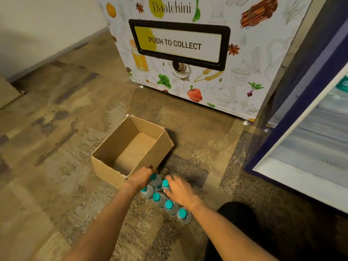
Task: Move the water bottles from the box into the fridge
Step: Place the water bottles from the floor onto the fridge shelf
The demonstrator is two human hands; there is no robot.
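Observation:
An open cardboard box [113,146] sits on the floor, and I see nothing inside it. Just right of its near corner stand several clear water bottles [170,207] with teal caps, upright in a tight cluster. My left hand [142,177] is curled over the far-left bottle [156,180] of the cluster. My right hand [179,191] lies over the bottles on the right with its fingers spread, touching a teal-capped bottle [165,185]. The fridge [308,147] stands at the right with its glass door and blue frame.
A white vending machine [188,53] with a "PUSH TO COLLECT" flap stands behind the box. My dark-clothed knee [244,217] is at lower right. A flat piece of cardboard [8,93] lies at the far left by the wall. Patterned carpet covers the floor.

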